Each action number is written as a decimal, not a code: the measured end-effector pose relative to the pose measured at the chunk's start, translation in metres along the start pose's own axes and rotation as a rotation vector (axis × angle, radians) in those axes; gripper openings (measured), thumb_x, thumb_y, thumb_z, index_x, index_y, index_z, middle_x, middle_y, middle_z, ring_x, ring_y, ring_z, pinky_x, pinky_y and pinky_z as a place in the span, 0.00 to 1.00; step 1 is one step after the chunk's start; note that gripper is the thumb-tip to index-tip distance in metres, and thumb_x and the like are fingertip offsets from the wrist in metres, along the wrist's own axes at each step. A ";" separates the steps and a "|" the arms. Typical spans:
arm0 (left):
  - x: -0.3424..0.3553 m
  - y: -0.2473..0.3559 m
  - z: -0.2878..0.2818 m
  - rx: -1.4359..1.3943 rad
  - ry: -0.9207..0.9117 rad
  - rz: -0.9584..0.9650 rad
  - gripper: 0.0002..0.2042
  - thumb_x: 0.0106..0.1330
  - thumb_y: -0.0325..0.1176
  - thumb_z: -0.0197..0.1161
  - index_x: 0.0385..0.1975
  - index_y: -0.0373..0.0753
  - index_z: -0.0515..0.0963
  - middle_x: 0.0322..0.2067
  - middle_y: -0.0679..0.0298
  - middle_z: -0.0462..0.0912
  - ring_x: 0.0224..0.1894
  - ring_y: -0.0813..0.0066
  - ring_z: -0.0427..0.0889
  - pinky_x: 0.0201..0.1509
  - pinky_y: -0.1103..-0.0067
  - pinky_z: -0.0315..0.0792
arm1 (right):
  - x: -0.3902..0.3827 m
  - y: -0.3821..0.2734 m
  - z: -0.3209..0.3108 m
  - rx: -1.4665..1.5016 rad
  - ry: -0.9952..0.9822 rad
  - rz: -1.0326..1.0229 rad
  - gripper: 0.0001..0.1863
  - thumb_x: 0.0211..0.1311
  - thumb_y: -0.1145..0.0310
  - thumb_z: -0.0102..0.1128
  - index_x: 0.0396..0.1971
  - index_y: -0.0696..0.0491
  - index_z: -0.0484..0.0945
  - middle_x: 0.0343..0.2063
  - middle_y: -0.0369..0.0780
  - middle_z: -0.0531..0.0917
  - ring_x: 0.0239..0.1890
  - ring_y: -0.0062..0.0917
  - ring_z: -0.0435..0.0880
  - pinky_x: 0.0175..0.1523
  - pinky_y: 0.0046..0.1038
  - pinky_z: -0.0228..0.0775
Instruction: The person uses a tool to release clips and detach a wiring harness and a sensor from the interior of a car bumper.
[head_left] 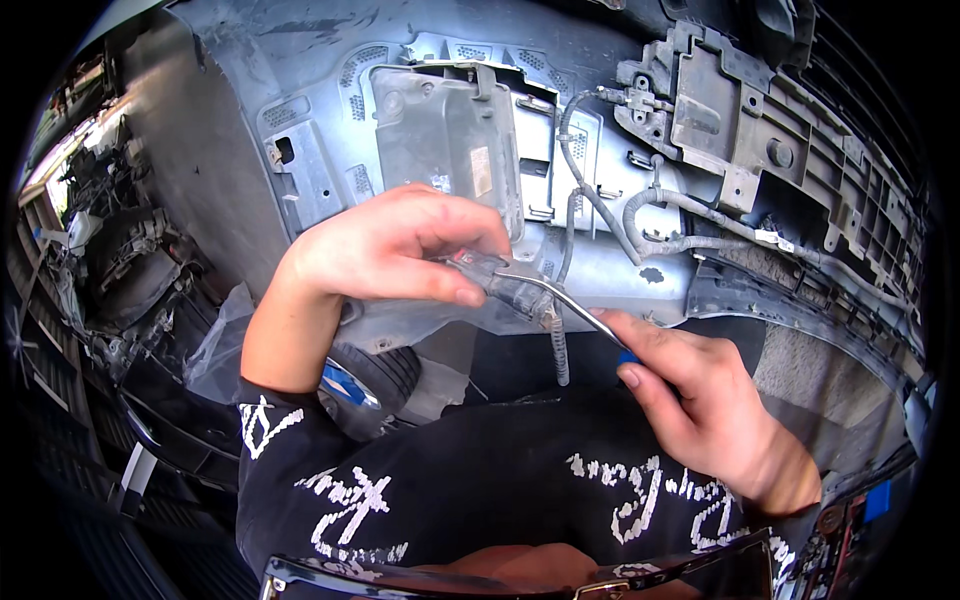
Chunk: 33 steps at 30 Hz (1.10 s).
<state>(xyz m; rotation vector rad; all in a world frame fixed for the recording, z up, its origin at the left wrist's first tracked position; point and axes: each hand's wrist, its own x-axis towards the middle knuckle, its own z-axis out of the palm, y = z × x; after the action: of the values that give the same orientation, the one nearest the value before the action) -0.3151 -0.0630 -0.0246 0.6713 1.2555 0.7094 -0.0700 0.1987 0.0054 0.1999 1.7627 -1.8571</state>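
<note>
My left hand (385, 250) pinches a small grey electrical connector (505, 288) on the end of a ribbed cable (558, 350) that hangs down from it. My right hand (700, 400) grips a thin metal tool with a blue handle (575, 303); its tip is pressed against the connector between my left fingers. Both hands work in front of the inner side of a grey plastic car bumper (230, 150). A boxy grey module (445, 140) is mounted on the bumper just above my left hand.
A corrugated wiring loom (660, 205) runs across the bumper to a grey bracket (720, 110) at the upper right. A small wheel with a blue hub (365, 385) sits under my left forearm. Car parts (110, 260) crowd the left. Clear plastic film (215, 345) hangs by my left arm.
</note>
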 end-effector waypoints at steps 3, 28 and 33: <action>-0.005 -0.003 0.005 -0.010 0.055 0.016 0.21 0.65 0.43 0.81 0.46 0.30 0.85 0.35 0.60 0.88 0.35 0.67 0.86 0.40 0.74 0.77 | 0.002 0.013 -0.004 -0.147 0.034 -0.116 0.20 0.70 0.76 0.68 0.60 0.60 0.80 0.42 0.50 0.89 0.39 0.46 0.91 0.44 0.40 0.83; -0.019 0.006 0.045 0.371 0.404 0.418 0.18 0.59 0.27 0.70 0.51 0.33 0.82 0.33 0.59 0.85 0.29 0.62 0.85 0.35 0.70 0.80 | 0.038 -0.012 0.058 -0.165 0.362 -0.110 0.14 0.61 0.72 0.79 0.44 0.56 0.85 0.26 0.38 0.87 0.25 0.24 0.87 0.32 0.27 0.76; -0.019 0.006 0.052 0.527 0.438 0.404 0.21 0.53 0.24 0.70 0.50 0.33 0.82 0.34 0.56 0.87 0.31 0.57 0.87 0.37 0.68 0.83 | 0.043 -0.002 0.067 -0.454 0.428 -0.320 0.18 0.55 0.71 0.81 0.46 0.55 0.86 0.24 0.35 0.85 0.24 0.28 0.86 0.30 0.31 0.76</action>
<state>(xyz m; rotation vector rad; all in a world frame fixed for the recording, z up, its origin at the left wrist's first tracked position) -0.2678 -0.0778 0.0007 1.2751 1.7617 0.8942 -0.0884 0.1224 -0.0051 0.1523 2.5920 -1.6396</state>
